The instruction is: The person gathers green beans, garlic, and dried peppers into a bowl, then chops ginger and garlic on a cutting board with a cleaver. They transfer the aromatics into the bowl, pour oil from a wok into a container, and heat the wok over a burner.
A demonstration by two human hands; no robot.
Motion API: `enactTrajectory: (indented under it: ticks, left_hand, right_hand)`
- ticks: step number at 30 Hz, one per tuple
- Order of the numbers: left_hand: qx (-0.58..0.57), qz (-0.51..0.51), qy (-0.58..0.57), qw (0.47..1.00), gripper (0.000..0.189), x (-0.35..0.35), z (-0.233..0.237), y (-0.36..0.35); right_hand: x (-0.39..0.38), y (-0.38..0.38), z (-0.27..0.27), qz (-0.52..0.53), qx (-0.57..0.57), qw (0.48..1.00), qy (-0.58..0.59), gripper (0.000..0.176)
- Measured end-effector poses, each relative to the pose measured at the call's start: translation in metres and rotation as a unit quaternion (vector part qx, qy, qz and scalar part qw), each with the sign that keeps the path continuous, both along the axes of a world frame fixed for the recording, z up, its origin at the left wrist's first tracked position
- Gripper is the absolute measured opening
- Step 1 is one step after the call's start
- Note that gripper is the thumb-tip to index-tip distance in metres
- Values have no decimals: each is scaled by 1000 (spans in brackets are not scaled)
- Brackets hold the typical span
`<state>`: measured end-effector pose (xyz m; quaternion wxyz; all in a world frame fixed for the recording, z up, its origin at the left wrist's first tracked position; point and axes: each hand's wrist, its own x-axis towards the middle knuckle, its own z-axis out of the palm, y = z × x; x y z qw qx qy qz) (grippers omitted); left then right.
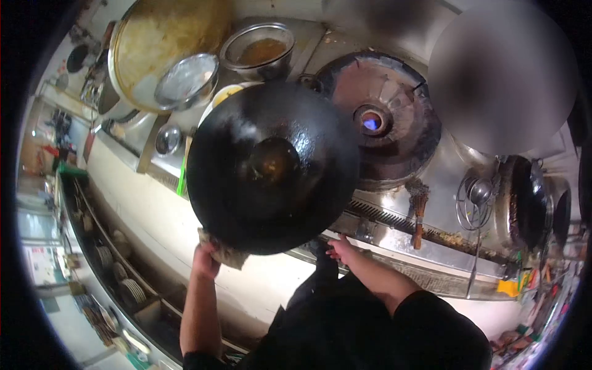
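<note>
A large black wok (225,185) hangs tilted in front of me, left of the burner, with a wet shine and a small brownish patch at its bottom. My left hand (207,261) is closed on its near rim through a folded brown cloth (232,256). Below the wok's right side, my right hand (342,251) is apart from the rim, fingers loosely spread and nothing seen in them. The round burner (401,154) sits uncovered behind, a blue flame (371,123) in its central hole.
Two metal bowls (280,66) and a big yellowish round lid or pan (166,37) stand at back left. A brush (419,216), a ladle (480,192) and a dark wok (524,203) are on the right. Stacked plates (132,290) fill the lower left shelf.
</note>
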<state>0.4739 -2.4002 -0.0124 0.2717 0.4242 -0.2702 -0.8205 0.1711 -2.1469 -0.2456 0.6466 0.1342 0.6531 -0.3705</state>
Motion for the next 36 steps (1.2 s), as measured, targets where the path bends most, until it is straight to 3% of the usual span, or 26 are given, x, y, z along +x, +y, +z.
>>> enactTrajectory:
  ticks: [1, 2, 4, 5, 11, 14, 18, 20, 22, 24, 27, 30, 33, 34, 36]
  left_hand:
    - [-8, 8, -12, 1000, 65, -7, 1, 4]
    - [-14, 18, -24, 999, 68, -8, 1, 8]
    - [-7, 24, -52, 998, 70, 0, -3, 13]
    - [-4, 24, -43, 999, 70, 1, -6, 15]
    - [-11, 60, -22, 998, 68, -10, -3, 31]
    - [4, 83, -10, 997, 65, -11, -6, 44]
    - [2, 101, -10, 995, 65, -21, 15, 69]
    - [-20, 114, -28, 993, 64, -25, 32, 82]
    - [-49, 117, -35, 991, 65, -27, 45, 90]
    - [-47, 122, -37, 991, 66, -41, 64, 91]
    - [-64, 73, 44, 994, 63, -74, 85, 86]
    - [-62, 31, 43, 997, 67, -110, 64, 72]
    - [-36, 13, 73, 997, 66, -165, 55, 64]
    - [-32, -4, 81, 996, 66, -181, 50, 62]
    - [24, 0, 88, 996, 66, -215, 37, 57]
  right_hand:
    - [6, -6, -14, -54, -19, 998, -19, 65]
    - [9, -10, -28, -62, -23, 997, -26, 65]
    - [13, -15, -39, -155, -54, 985, -45, 41]
    - [15, -14, -34, -162, -57, 985, -21, 20]
    - [14, -15, -42, -218, -74, 971, -57, 22]
    - [17, -16, -43, -196, -76, 976, -58, 26]
    - [7, -2, -4, -188, -111, 971, -101, 18]
    - [1, 25, -12, -25, -125, 980, -153, 26]
    - [-20, 59, -1, 24, -102, 971, -216, 31]
    - [-34, 102, -18, 127, -133, 972, -144, 32]
    - [-70, 156, 14, 129, -102, 985, -49, 27]
    - [-113, 203, 57, 90, 5, 995, -42, 26]
    - [-133, 282, 72, 11, -53, 996, 73, 29]
    - [-140, 312, 65, -6, -50, 995, 82, 29]
    - [-149, 378, 17, -22, -95, 973, 208, 43]
